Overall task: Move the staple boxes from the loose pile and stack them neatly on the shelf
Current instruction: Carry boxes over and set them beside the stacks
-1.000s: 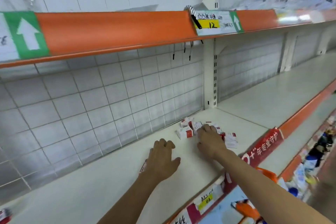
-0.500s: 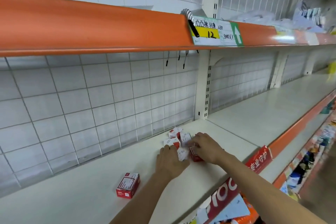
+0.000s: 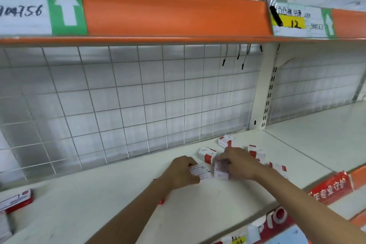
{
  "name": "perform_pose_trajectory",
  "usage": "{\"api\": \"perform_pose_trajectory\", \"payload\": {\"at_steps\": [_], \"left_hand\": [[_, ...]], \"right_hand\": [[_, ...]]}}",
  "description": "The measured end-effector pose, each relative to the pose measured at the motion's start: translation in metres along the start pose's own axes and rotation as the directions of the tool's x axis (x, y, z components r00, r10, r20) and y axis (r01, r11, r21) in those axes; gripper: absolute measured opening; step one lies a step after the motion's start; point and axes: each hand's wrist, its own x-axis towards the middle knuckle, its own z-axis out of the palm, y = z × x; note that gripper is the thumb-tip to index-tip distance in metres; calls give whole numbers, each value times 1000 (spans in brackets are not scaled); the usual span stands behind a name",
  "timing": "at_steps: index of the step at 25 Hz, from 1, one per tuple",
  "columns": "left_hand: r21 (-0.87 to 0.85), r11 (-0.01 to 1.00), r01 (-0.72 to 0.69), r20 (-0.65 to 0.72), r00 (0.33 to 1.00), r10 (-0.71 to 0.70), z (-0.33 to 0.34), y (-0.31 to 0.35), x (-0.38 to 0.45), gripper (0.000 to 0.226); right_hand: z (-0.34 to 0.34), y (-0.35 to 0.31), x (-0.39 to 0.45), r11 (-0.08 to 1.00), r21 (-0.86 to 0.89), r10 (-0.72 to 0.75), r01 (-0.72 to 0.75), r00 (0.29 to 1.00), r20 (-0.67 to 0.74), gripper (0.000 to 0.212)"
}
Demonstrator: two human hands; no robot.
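The loose pile of staple boxes (image 3: pixel 227 142) lies on the white shelf (image 3: pixel 118 200) toward its back edge, near the slotted upright post (image 3: pixel 266 89), the small red-and-white cartons scattered at odd angles just in front of the wire grid backing (image 3: pixel 126 95). The left hand (image 3: pixel 181 172) reaches in palm down, its fingers curled round one white box (image 3: pixel 200 170) at the near side of the pile. The right hand (image 3: pixel 236 162) comes in beside it, fingers gripping a blurred box (image 3: pixel 220 171) that nearly touches the left hand's box. More boxes (image 3: pixel 256 152) lie behind and right of the right hand, partly hidden by it. Well apart, at the shelf's left end, a single box (image 3: pixel 16 200) sits alone. Overhead runs an orange shelf edge (image 3: pixel 168 10) carrying a green arrow label (image 3: pixel 66 6) and a yellow price tag (image 3: pixel 295 24).
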Motion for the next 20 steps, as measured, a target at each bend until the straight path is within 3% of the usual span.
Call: {"api": "perform_pose_trajectory", "payload": {"at_steps": [2,5,8,14,20], "left_hand": [[-2,1000,-26,50,998,26,-7,-4,-6,38],[18,998,-67,86,994,65,-13,-6,-15,38],[44,992,-121,57,991,118,-12,-4,-22,38],[113,982,-149,-92,983,160,-10,0,-35,40],[71,987,-146,-238,958,159,-30,-3,-56,39]], "right_hand": [[0,-6,-12,988,135,-80,79,997,-1,48],[-4,-9,-17,988,93,-130,122,987,92,60],[2,-16,-21,993,55,-112,103,976,185,57],[11,-12,-41,993,115,-16,13,999,27,31],[15,-30,-47,972,227,-25,62,986,-163,35]]}}
